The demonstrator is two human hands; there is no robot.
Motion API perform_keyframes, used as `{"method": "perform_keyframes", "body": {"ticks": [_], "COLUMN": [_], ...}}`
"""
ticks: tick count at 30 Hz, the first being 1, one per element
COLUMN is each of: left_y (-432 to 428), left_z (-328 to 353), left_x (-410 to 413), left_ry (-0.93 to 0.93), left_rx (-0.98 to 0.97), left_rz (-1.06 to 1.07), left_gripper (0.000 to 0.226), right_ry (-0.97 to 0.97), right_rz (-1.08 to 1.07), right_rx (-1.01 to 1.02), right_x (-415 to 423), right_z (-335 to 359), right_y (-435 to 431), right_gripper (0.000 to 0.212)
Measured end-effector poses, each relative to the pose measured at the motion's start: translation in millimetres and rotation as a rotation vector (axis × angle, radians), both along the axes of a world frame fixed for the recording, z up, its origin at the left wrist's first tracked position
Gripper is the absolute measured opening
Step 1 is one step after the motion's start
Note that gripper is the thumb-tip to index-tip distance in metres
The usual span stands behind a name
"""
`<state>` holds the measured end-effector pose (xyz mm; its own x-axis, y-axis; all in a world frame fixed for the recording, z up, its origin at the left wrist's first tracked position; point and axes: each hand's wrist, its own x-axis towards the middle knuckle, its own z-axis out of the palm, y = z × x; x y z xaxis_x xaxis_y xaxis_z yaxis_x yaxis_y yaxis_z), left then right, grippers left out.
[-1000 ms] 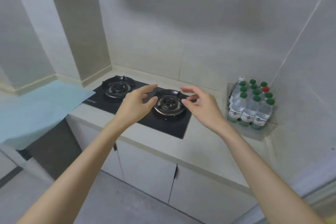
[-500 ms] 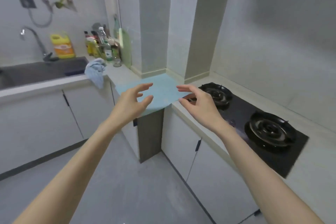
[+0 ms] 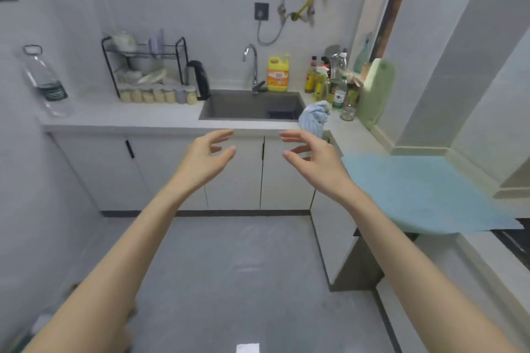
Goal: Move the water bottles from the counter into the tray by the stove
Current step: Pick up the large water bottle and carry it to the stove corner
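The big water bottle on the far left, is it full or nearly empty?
Nearly empty, as far as the blur allows. The big water bottle looks clear through most of its body, and no water line shows.

view: just the one camera, strapped on my head, wide-angle, so the edges bend a bit
facing: forward and down, straight at the sink [image 3: 252, 106] wall across the floor [image 3: 229, 261]
distance: my left hand [image 3: 205, 156] and right hand [image 3: 311, 157] sit close, mid-frame; the desk [image 3: 129, 120] is well beyond them
right edge: blue mat [image 3: 424, 192] on the side desk, near me
shared: nothing, no second view
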<state>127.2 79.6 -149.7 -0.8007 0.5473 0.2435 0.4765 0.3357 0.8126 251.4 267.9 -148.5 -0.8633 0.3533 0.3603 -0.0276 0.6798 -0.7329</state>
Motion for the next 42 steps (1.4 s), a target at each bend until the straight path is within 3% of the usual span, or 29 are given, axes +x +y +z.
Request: {"method": "perform_keyframes", "body": {"ticks": [25,34,42], "left_y": [-129.4,-199.4,-269.3], "left_z": [-10.3,-12.1,-11.3], "left_x": [-365.8,-512.5,-656.4], "left_ry": [-0.124,-0.086,-0.092], "left_rx": [0.112,0.113,0.119], "left_rz": [0.772,0.882,0.870], "left_gripper": [0.040,0.042,0.043], "right_ry": [-0.098,-0.090,-0.100], "right_rz": [0.747,0.836,0.783], "right_rx": [0.071,0.037,-0.045], "right_x": [-524.1,-695.8,-845.6], "right_z": [-15.8,-23.6,-18.7], "right_y": [-80.7,-158.4,-221.5], "right_gripper": [0.034,0.035,0.033]}}
